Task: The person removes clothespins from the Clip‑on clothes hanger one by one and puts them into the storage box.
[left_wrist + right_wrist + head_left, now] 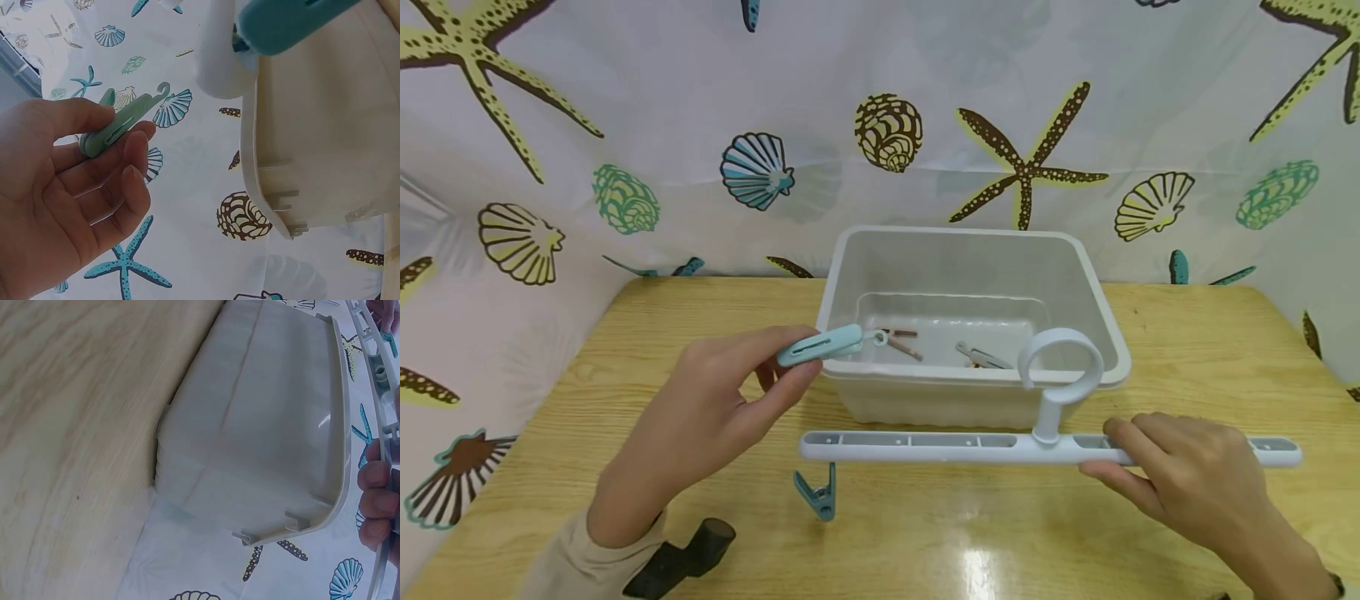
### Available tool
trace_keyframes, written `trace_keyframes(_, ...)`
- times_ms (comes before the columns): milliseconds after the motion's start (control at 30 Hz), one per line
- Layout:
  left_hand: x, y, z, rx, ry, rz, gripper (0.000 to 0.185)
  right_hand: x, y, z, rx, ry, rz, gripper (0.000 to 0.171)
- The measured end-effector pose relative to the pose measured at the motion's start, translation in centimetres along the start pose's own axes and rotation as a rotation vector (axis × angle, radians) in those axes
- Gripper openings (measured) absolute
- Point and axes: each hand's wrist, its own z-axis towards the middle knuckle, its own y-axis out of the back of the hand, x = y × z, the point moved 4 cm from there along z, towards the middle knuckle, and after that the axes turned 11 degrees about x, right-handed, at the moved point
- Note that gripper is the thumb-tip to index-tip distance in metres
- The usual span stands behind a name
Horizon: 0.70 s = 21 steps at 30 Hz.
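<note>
My left hand (722, 400) pinches a pale teal clothespin (823, 344) between thumb and fingers, near the front left corner of the bin. In the left wrist view a small hook sticks out from the end of this clothespin (119, 125). My right hand (1187, 475) grips the right part of a white hanger bar (925, 447) with a ring-shaped hook on top. The bar is held level in front of the bin. Below its left end hangs a darker teal clothespin (820, 493), seen close up in the left wrist view (281, 25).
A cream plastic bin (970, 392) stands on the wooden table (700, 308); inside lie brown clothespins (904, 346) and a grey clothespin (985, 358). Behind hangs a white cloth (820, 75) printed with shells and starfish. A black strap mount (681, 557) sits at my left wrist.
</note>
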Motion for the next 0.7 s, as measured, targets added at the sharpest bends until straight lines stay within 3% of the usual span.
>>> trace_keyframes(267, 0.9, 0.3, -0.4, 0.009, 0.078, 0.015, 0.027, 0.0, -0.1, -0.4, 0.011, -0.009, -0.002, 0.056)
trace_keyframes(500, 1.5, -0.1, -0.2, 0.026, 0.072, 0.001, 0.021, 0.1, 0.0, 0.1, 0.000, -0.003, 0.009, 0.057)
trace_keyframes(700, 3.0, -1.1, 1.3, 0.157, 0.170, 0.026, 0.006, 0.1, 0.2, 0.1, 0.011, -0.010, -0.002, 0.057)
